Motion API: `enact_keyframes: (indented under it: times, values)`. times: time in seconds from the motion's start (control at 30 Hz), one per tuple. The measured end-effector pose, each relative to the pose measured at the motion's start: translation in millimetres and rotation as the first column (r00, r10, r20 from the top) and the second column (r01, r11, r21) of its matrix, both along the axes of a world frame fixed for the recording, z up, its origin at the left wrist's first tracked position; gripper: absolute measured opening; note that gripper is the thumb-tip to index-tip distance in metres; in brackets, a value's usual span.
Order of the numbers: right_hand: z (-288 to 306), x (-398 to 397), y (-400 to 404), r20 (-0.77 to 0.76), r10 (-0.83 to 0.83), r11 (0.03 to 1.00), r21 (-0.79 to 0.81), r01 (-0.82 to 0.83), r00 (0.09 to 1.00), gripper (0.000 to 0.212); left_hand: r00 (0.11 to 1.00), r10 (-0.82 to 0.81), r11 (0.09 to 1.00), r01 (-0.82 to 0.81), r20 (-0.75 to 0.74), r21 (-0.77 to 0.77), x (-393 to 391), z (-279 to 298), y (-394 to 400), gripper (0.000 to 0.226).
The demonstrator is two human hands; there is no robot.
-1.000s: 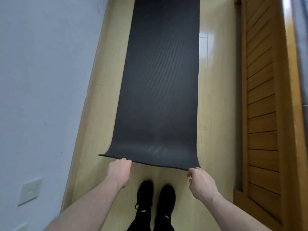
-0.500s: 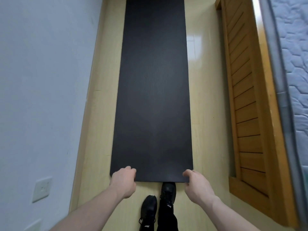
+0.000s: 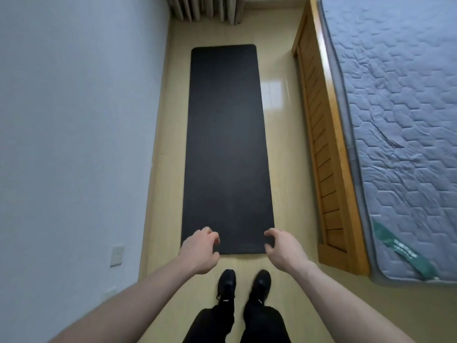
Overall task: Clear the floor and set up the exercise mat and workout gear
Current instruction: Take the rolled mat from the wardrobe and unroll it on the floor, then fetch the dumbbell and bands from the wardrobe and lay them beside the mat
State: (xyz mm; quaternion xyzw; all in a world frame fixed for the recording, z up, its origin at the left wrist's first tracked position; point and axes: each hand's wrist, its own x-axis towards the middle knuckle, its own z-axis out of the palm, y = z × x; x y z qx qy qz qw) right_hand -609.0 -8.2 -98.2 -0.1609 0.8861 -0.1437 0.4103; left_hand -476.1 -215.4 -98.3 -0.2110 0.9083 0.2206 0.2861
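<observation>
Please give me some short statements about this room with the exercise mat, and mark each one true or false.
1. The black exercise mat lies fully unrolled and flat on the floor. True.
2. The mat lies between the wall and the wooden bed frame. True.
3. The left hand and right hand each carry a dumbbell. False: both hands hold nothing; their fingers are loosely curled above the near corners of the mat.
4. The person stands on the middle of the mat. False: the black shoes are on the bare floor, just short of the near edge of the mat.
5. A bare quilted mattress lies on the bed frame. True.
</observation>
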Motion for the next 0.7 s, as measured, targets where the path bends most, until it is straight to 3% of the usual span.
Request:
enact_keyframes:
  times: [0.17,0.33,0.53,0.7]
  values:
    - [61.2,17.7,52.0,-0.001,-0.128,0.990,-0.064,0.127,0.992,0.043,0.997,-0.066,0.998,0.066,-0.029,-0.005,-7.8,58.5,49.5,0.036]
    - [108.6,34.5,151.0,-0.013,-0.274,0.953,-0.136,0.270,0.962,0.047,0.952,-0.296,0.955,0.296,-0.083,-0.010,-50.8,103.3,136.5,0.039]
    - [149.0,43.3,319.5,-0.095,-0.395,0.914,-0.140,0.380,0.914,0.052,0.856,-0.496,0.868,0.495,-0.147,-0.052,-107.5,151.0,282.9,0.042]
    - [197.8,51.7,480.2,-0.177,-0.569,0.822,-0.171,0.544,0.803,0.051,0.708,-0.651,0.748,0.660,-0.272,-0.070,-143.1,193.2,445.3,0.043]
